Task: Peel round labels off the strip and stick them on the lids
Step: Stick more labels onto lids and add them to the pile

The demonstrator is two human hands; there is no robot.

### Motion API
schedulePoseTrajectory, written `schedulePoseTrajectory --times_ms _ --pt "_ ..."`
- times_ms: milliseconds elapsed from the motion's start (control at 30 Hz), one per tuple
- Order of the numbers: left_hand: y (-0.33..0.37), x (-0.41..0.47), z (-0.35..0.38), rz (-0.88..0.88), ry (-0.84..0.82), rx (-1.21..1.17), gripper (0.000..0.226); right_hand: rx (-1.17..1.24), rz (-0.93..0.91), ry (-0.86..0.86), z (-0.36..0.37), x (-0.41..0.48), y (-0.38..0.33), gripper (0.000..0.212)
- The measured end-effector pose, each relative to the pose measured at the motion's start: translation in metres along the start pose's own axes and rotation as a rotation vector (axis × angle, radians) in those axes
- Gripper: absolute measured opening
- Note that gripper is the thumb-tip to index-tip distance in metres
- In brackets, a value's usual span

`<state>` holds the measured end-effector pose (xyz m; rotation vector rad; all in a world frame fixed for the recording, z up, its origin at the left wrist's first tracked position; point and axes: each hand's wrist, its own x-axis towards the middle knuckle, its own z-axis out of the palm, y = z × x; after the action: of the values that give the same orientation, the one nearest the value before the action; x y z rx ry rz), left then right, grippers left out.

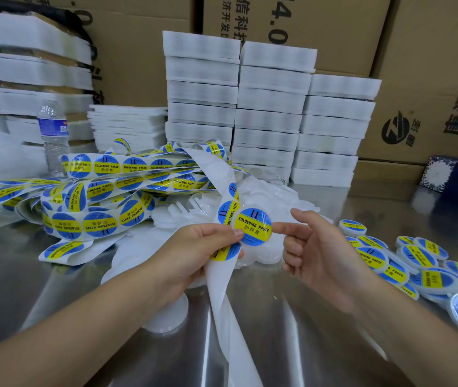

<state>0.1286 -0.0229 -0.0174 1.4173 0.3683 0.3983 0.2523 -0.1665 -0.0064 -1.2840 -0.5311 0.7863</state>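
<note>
Left hand [194, 247] pinches strip [220, 297] and round label [253, 226] reading "SOLDERING PASTE"; right hand [317, 247], forefinger extended, touches its edge.

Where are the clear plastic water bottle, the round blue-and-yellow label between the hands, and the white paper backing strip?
Clear plastic water bottle [53, 127]: head view, blue wrapper.
Round blue-and-yellow label [253, 226]: head view, yellow band.
White paper backing strip [220, 303]: head view, bare hanging part.

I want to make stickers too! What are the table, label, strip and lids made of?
The table looks like steel: shiny, with blurry reflections. The label is glossy printed film or coated paper; it glints. The strip seems to be smooth white backing paper, perhaps waxy. The lids look like milky white plastic, a bit see-through.
</note>
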Motion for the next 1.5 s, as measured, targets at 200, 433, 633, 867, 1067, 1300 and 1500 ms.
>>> schedulePoseTrajectory --times_ms 200,433,633,867,1067,1300,1500 --pt "0.0 -0.001 -0.001 -0.008 0.007 -0.006 0.016 -0.012 -0.017 -0.022 0.0 0.0 0.0 0.034" --pt "0.002 -0.002 -0.001 0.0 0.025 0.027 0.009 -0.036 -0.043 -0.006 -0.001 -0.001 0.001 0.034" --pt "0.002 -0.003 0.0 0.015 0.027 0.071 0.012 -0.233 -0.225 0.24 0.004 -0.004 0.005 0.038" --pt "0.002 -0.003 -0.001 0.008 0.014 0.077 0.016 -0.281 -0.34 0.32 0.0 -0.007 -0.002 0.03" --pt "0.0 -0.006 0.001 -0.03 -0.086 0.124 0.013 -0.603 -0.484 0.01 0.007 -0.01 0.012 0.058" --pt "-0.003 -0.006 0.001 -0.027 -0.125 0.202 0.01 -0.753 -0.529 -0.088 0.007 -0.012 0.021 0.06" --pt "-0.006 -0.006 0.002 -0.028 -0.156 0.223 0.014 -0.751 -0.582 -0.014 0.008 -0.013 0.018 0.042"
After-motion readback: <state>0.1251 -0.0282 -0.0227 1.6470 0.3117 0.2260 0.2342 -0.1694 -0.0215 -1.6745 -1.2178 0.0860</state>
